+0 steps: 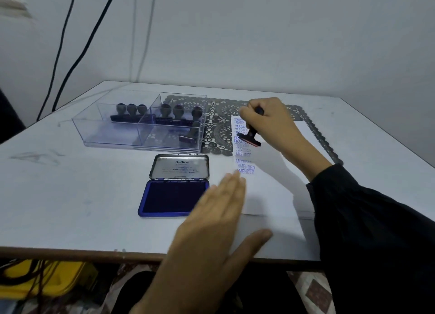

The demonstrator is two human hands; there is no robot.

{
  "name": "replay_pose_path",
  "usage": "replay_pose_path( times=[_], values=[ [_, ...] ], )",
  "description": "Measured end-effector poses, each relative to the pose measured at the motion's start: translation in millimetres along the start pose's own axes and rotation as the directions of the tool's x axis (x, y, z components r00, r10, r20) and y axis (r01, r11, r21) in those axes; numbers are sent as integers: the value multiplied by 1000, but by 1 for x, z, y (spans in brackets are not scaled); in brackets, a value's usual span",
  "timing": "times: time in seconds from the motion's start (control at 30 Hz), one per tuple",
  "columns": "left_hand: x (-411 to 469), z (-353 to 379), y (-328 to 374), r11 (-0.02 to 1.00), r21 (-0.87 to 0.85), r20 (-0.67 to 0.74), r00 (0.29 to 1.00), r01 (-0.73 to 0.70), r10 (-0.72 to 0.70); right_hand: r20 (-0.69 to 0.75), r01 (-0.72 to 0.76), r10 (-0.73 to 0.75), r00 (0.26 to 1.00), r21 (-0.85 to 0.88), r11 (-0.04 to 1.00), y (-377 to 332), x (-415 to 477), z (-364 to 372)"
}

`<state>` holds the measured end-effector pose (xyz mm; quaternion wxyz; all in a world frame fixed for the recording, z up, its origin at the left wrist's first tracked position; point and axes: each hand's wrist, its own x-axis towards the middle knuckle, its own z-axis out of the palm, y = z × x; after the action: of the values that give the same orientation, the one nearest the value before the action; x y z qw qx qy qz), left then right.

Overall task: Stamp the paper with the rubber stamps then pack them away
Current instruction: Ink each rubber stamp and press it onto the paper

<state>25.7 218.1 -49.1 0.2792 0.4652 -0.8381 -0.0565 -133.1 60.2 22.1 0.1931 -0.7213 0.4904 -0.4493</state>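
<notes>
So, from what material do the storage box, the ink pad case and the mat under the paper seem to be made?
Storage box: clear hard plastic, since the stamps show through its walls. Ink pad case: the lid's inside looks like shiny metal; its blue outside may be painted. Mat: grey openwork, perhaps plastic lace; unsure.

The left hand (219,221) is blurred. The right hand (270,123) hides the stamp (250,137) handle top and part of the paper (277,184) prints. The table's (70,196) left and right edges are cut off.
</notes>
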Motion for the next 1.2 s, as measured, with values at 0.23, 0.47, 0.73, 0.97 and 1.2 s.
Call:
replay_pose_path(
  times=[0.23, 0.47, 0.73, 0.97, 1.2],
  values=[
    [-24, -57, -74, 920, -109, -15, 925, 377, -380, 66, 19, -22, 998, 51, 999, -15, -8, 22],
    [-37, -78, -107, 863, -94, 180, 861, 496, -476, 184, 73, -61, 981, -55, 996, -33, -25, 67],
    [-36, -75, -100, 887, 124, 196, 866, 444, -460, 283, 262, -196, 939, -216, 941, -54, -46, 112],
    [-36, -74, -98, 897, 116, 186, 878, 427, -442, 208, 283, -220, 953, -359, 889, -56, -47, 127],
    [-38, -72, -101, 886, 103, 170, 870, 452, -464, 175, 327, -277, 945, -446, 833, -58, -56, 127]
  ],
)
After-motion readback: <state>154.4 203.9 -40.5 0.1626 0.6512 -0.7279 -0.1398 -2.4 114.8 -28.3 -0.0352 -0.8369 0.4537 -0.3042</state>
